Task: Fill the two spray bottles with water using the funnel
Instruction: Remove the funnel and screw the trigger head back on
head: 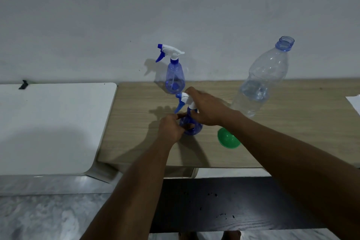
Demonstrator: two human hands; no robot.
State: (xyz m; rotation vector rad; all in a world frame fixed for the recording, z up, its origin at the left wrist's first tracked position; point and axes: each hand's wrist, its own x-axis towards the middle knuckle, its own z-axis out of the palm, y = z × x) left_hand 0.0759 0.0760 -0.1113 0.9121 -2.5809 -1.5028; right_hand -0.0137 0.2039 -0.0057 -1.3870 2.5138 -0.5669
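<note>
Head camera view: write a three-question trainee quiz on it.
1. True or false: the green funnel sits in the neck of the near spray bottle.
2. The right hand grips: A) the near spray bottle's trigger head, B) the clear water bottle, C) the green funnel.
3. Fill in: the clear water bottle's mouth has no ____.
Key: 1 false, it lies on the wooden table; 2 A, while the left hand holds the body; 3 cap.
</note>
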